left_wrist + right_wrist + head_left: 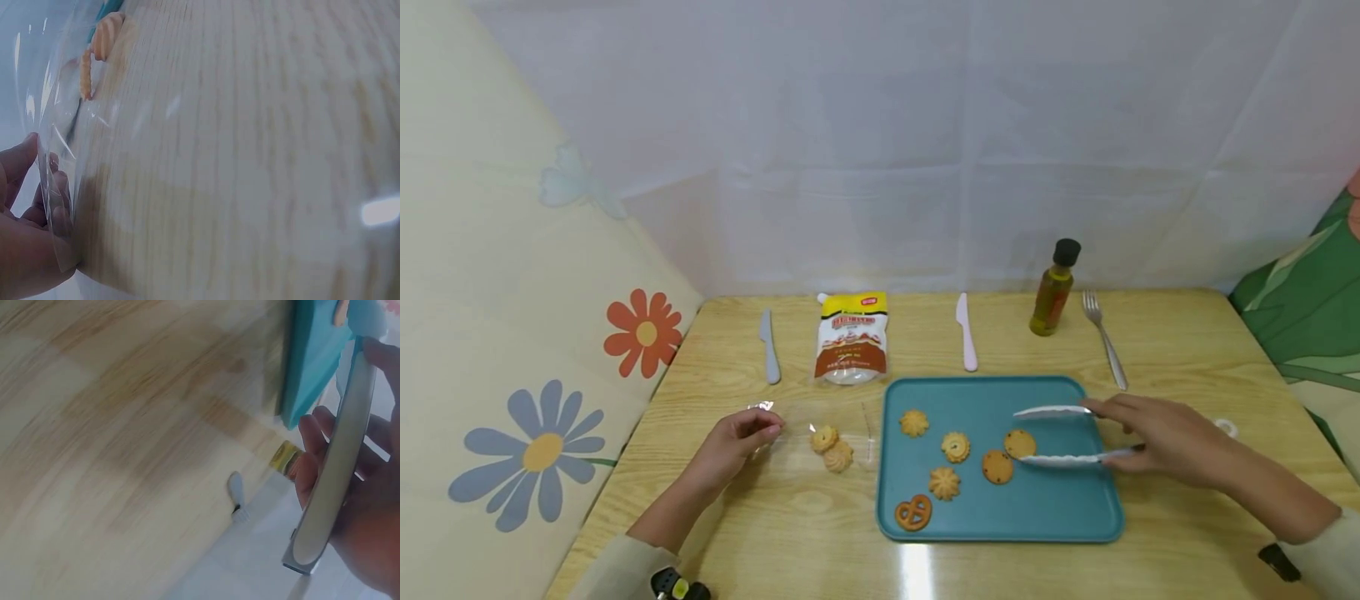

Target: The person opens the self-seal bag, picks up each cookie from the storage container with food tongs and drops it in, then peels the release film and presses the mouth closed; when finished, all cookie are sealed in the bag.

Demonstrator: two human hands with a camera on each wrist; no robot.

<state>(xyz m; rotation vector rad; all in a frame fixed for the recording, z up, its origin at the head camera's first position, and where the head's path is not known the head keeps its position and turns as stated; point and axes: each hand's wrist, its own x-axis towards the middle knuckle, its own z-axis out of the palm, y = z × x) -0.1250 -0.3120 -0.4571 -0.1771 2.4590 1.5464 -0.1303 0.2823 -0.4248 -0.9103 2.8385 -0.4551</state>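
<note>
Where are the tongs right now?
In the head view, the tongs are in the right hand, spread over the right half of the blue tray, their tips by two speckled round cookies.

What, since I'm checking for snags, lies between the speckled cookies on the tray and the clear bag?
Three ridged cookies left of the speckled cookies, then the raised left rim of the tray, before the clear bag.

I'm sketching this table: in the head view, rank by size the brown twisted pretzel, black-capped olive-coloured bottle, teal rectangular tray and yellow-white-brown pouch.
1. Teal rectangular tray
2. Yellow-white-brown pouch
3. Black-capped bottle
4. Brown pretzel
</note>
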